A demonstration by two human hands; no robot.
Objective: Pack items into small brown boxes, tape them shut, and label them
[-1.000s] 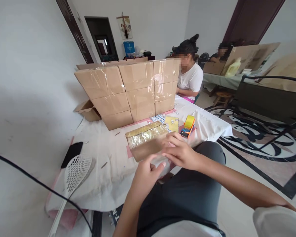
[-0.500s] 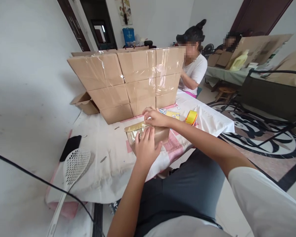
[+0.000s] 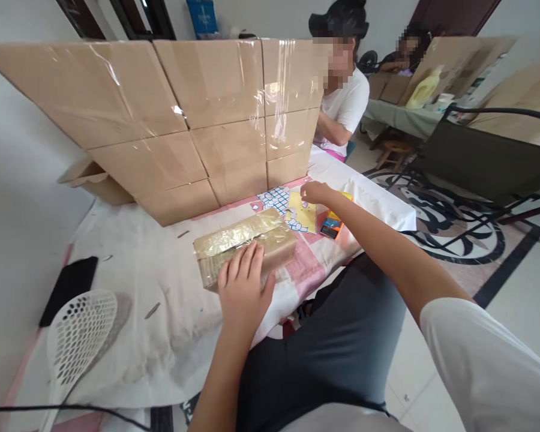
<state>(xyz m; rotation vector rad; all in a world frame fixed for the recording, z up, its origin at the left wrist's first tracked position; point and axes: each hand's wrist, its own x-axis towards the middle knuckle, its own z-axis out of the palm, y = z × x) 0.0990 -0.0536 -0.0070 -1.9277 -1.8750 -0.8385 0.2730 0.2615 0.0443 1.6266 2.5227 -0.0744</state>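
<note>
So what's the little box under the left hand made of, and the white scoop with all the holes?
The little box looks like brown cardboard: dull tan sides and straight folded edges. Its glossy top seems covered in thin plastic tape, because it wrinkles and catches light. The white scoop is probably moulded plastic, maybe rubber: plain white with neat, regular holes.

This looks like a home room doubling as a workroom. The patterned floor (image 3: 508,243), wooden stool (image 3: 393,153), fan (image 3: 368,62) and metal-framed chair (image 3: 490,162) seem domestic; a cloth (image 3: 184,318) covers the table, which bears a wall of cartons (image 3: 225,78), a taped box (image 3: 276,249) and a tape dispenser (image 3: 330,227).
</note>
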